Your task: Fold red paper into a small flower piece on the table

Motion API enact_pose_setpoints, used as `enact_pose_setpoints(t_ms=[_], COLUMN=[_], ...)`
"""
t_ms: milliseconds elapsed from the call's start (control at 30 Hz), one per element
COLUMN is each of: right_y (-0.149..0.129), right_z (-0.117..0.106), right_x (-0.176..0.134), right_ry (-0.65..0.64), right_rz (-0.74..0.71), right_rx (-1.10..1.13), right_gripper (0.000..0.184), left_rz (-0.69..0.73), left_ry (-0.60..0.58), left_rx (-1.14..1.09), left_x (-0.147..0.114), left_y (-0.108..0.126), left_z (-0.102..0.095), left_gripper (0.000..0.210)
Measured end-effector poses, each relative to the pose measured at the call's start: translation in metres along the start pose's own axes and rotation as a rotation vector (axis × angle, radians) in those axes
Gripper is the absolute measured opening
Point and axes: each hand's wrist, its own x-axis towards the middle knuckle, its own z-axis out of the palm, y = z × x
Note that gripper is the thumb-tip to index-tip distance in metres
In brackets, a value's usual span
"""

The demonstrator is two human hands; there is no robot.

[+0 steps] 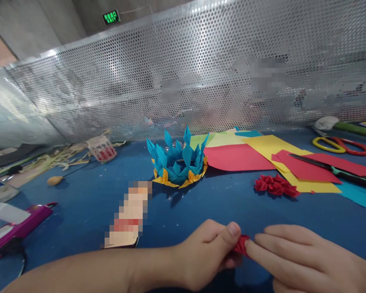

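a small red folded paper piece (241, 245), creased and pleated, sits low at the near edge of the blue counter (88, 199), pinched between both hands. the left hand (207, 254) has its fingers closed on it, thumb on top; the right hand (305, 256) presses its fingertips against the other side. beyond lie a red pleated paper cluster (276, 185), a spiky blue and yellow paper crown (178, 160), flat coloured sheets (262, 152) and black scissors (335, 171)

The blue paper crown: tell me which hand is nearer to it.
Left. The left hand lies almost straight below the blue paper crown; the right hand lies farther off to its right. Both pinch a red paper piece.
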Motion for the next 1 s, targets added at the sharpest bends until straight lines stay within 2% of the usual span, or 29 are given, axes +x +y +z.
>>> enact_pose_setpoints(t_ms=[67,133,233,333,400,433,500,567,633,700,800,933,1000], right_y=[0.001,0.006,0.021,0.042,0.056,0.062,0.072,0.080,0.084,0.084,0.079,0.068,0.063], right_z=[0.000,-0.003,-0.009,-0.018,-0.025,-0.029,-0.037,-0.046,-0.053,-0.060,-0.065,-0.065,-0.064], right_x=[-0.002,-0.002,0.000,0.001,-0.003,-0.007,-0.015,-0.023,-0.030,-0.035,-0.041,-0.048,-0.052], right_ry=[0.031,0.005,-0.024,-0.043,-0.067,-0.086,-0.141,-0.226,-0.337,-0.446,-0.565,-0.635,-0.641], right_rz=[-0.014,-0.033,-0.013,0.097,0.200,0.263,0.399,0.530,0.630,0.697,0.763,0.798,0.812], right_rx=[-0.040,-0.075,-0.074,-0.067,-0.050,-0.039,-0.014,0.004,0.017,0.025,0.026,0.025,0.035], right_gripper=[0.034,0.034,0.029,0.023,0.021,0.019,0.016,0.017,0.018,0.018,0.017,0.015,0.017], left_rz=[0.001,0.018,0.039,0.043,0.051,0.055,0.095,0.138,0.060,-0.059,-0.129,-0.215,-0.250], left_ry=[0.030,0.080,0.181,0.302,0.377,0.412,0.491,0.593,0.709,0.719,0.680,0.624,0.600], left_rx=[0.020,0.020,0.000,0.037,0.118,0.182,0.548,0.799,0.972,1.093,1.161,1.242,1.277], left_x=[0.002,0.004,0.005,0.002,-0.004,-0.007,-0.015,-0.023,-0.029,-0.032,-0.032,-0.024,-0.019], left_y=[-0.002,-0.003,-0.001,0.012,0.029,0.040,0.062,0.080,0.090,0.091,0.083,0.075,0.073], left_z=[0.001,0.002,0.001,-0.004,-0.012,-0.017,-0.029,-0.041,-0.053,-0.065,-0.079,-0.093,-0.097], left_gripper=[0.076,0.077,0.065,0.046,0.040,0.040,0.045,0.046,0.053,0.057,0.062,0.069,0.058])
